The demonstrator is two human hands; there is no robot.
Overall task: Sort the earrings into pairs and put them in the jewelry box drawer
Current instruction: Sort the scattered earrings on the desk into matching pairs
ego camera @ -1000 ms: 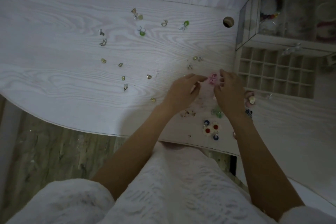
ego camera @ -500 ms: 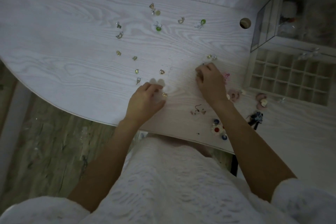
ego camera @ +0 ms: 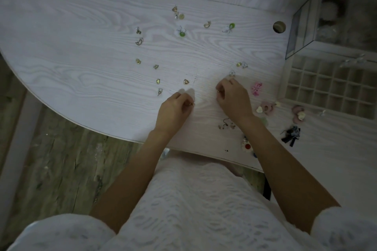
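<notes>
Several small earrings lie scattered on the white wooden table [ego camera: 102, 71]. My left hand [ego camera: 175, 112] pinches a small gold earring [ego camera: 191, 104] near the table's front edge. My right hand [ego camera: 234, 98] has its fingers curled and pinches a tiny metal earring [ego camera: 218, 91]. A silver earring [ego camera: 232, 73] lies just beyond its fingertips. A gold triangle earring [ego camera: 186, 81] lies between and beyond the hands. The jewelry box drawer [ego camera: 285, 87], a grid of small empty cells, is pulled out at the right, below the glass jewelry box [ego camera: 293, 32].
Pink bow earrings [ego camera: 256, 88], pink round earrings [ego camera: 267, 108], a dark blue bow earring [ego camera: 291, 134] and flower earrings [ego camera: 246, 144] lie right of my right arm. Green earrings [ego camera: 182, 33] lie farther back. A cable hole [ego camera: 279, 26] is near the box.
Both hands left the pink bow earrings and moved left. The left hand went to the gold earring near the front edge and took hold of it. The right hand stopped below the silver earring.
</notes>
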